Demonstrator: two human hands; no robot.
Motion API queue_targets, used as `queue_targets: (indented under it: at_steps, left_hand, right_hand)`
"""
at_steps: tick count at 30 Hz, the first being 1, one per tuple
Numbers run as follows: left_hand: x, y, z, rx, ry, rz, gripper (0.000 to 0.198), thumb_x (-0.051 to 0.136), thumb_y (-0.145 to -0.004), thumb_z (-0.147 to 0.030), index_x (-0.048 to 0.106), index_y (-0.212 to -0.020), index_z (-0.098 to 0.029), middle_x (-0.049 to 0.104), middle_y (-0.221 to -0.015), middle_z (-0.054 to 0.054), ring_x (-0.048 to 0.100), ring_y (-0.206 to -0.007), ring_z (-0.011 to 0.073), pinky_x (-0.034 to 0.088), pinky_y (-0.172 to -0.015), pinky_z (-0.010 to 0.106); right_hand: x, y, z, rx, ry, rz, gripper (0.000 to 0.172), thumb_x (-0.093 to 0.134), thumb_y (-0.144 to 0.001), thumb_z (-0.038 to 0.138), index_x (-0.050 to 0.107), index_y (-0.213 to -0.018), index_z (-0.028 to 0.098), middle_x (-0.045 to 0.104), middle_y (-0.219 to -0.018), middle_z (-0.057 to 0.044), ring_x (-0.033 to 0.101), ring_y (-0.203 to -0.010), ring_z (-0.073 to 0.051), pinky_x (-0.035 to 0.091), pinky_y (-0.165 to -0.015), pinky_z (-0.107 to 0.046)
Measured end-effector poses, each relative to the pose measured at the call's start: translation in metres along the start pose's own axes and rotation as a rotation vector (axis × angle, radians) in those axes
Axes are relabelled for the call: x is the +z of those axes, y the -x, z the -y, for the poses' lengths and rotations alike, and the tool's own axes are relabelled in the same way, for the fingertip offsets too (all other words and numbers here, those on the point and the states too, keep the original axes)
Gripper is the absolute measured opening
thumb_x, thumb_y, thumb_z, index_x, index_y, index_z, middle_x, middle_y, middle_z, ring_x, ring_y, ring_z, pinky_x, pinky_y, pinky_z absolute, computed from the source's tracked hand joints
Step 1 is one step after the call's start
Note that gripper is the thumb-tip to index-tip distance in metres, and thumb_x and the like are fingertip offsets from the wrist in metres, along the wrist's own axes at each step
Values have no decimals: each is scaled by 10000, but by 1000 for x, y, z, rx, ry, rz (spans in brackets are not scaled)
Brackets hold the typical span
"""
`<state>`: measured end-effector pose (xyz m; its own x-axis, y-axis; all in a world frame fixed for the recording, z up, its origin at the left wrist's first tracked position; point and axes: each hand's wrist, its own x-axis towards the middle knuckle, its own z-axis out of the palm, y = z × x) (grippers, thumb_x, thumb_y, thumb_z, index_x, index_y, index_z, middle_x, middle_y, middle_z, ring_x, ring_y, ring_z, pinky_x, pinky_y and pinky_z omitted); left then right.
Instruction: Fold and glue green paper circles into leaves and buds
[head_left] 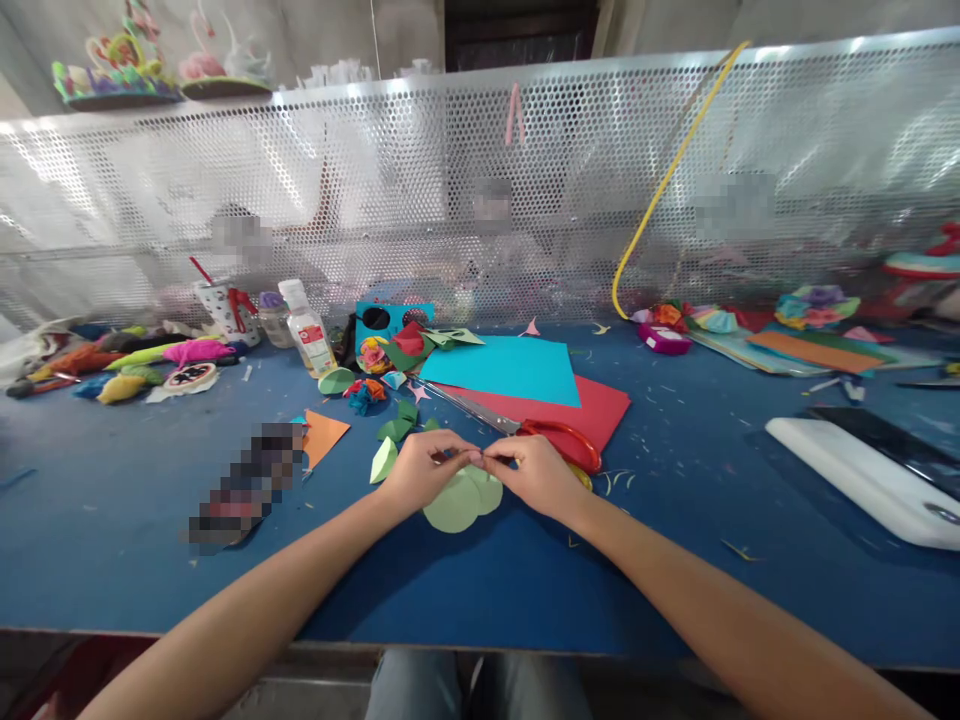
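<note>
My left hand and my right hand meet fingertip to fingertip over the table. Both are closed in a pinch, and whatever lies between the fingertips is too small and covered to make out. Just below them are pale green paper circles, overlapping one another and partly hidden by the fingers. A folded light green paper piece lies left of my left hand, with dark green paper pieces behind it. Scissors with red handles rest behind my right hand, across red paper.
Blue paper overlaps the red sheet. A clear bottle and a patterned cup stand at the back left, near yarn bundles. A white device lies right. A perforated metal screen borders the blue table.
</note>
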<state>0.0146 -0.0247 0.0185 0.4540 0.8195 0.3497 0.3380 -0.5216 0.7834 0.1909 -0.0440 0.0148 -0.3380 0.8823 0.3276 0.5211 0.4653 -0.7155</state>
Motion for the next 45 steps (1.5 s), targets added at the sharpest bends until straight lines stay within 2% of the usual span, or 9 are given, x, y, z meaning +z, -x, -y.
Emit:
queue_targets:
  at_steps: [6, 9, 15, 19, 24, 30, 34, 40, 45]
  left_hand:
    - [0, 0, -1, 15, 17, -152, 200, 553, -785, -315, 670, -750, -157, 645, -711, 49, 569, -644, 132, 427, -527, 203]
    - [0, -2, 3, 34, 40, -118, 193, 568, -774, -309, 681, -772, -153, 650, -733, 60, 583, -668, 139, 448, -541, 204]
    - [-4, -2, 8, 119, 4, -24, 192, 573, -768, -295, 702, -806, -158, 653, -720, 67, 590, -635, 139, 464, -555, 218]
    - [-7, -3, 9, 113, -24, -91, 209, 561, -776, -305, 711, -780, -160, 658, -688, 69, 582, -613, 140, 455, -555, 224]
    - [-7, -5, 16, 70, -9, -134, 213, 524, -796, -272, 699, -845, -159, 667, -700, 57, 583, -573, 130, 466, -543, 224]
    - [-7, -3, 33, 57, 43, -130, 254, 465, -787, -142, 682, -910, -184, 703, -782, 41, 634, -644, 143, 502, -590, 227]
    - [-13, -2, 37, 57, 46, -235, 247, 447, -819, -199, 661, -942, -187, 699, -791, 45, 630, -653, 155, 493, -616, 253]
    - [-26, -3, 35, 72, 14, -387, 215, 406, -859, -269, 597, -907, -182, 648, -864, 62, 591, -737, 161, 460, -629, 252]
    - [-31, -5, 26, 118, -45, -490, 187, 386, -872, -282, 544, -872, -181, 573, -875, 59, 541, -783, 144, 438, -656, 233]
  right_hand:
    - [0, -2, 1, -15, -39, -11, 313, 449, -832, 362, 655, -707, 163, 618, -609, 2, 539, -550, -139, 363, -469, -218]
    - [0, -3, -1, -47, 31, -42, 289, 476, -824, 313, 668, -657, 176, 627, -568, 3, 556, -535, -144, 381, -491, -228]
    - [2, -4, -5, -66, 31, -38, 196, 506, -794, 200, 697, -833, 220, 708, -799, -29, 640, -741, -187, 472, -657, -266]
    - [5, -7, -8, -63, -10, -44, 269, 476, -802, 178, 658, -995, 221, 690, -955, -40, 646, -839, -187, 508, -715, -277]
    - [11, -8, -18, -15, -19, -130, 285, 438, -823, 209, 642, -1020, 178, 708, -871, -61, 668, -773, -205, 545, -672, -307]
    - [18, -4, -20, -7, 152, -224, 269, 444, -839, 284, 619, -1022, 196, 679, -960, -83, 638, -868, -248, 521, -731, -367]
    - [26, -2, -12, -46, 296, -269, 300, 410, -858, 306, 572, -1069, 168, 633, -1041, -125, 587, -966, -264, 480, -803, -403]
    - [34, -1, -5, -168, 443, -181, 268, 417, -852, 290, 606, -1006, 178, 641, -995, -121, 575, -961, -256, 434, -851, -426]
    - [32, 1, 3, -265, 457, 45, 330, 509, -789, 394, 614, -1032, 196, 649, -1013, -87, 576, -964, -228, 435, -855, -366]
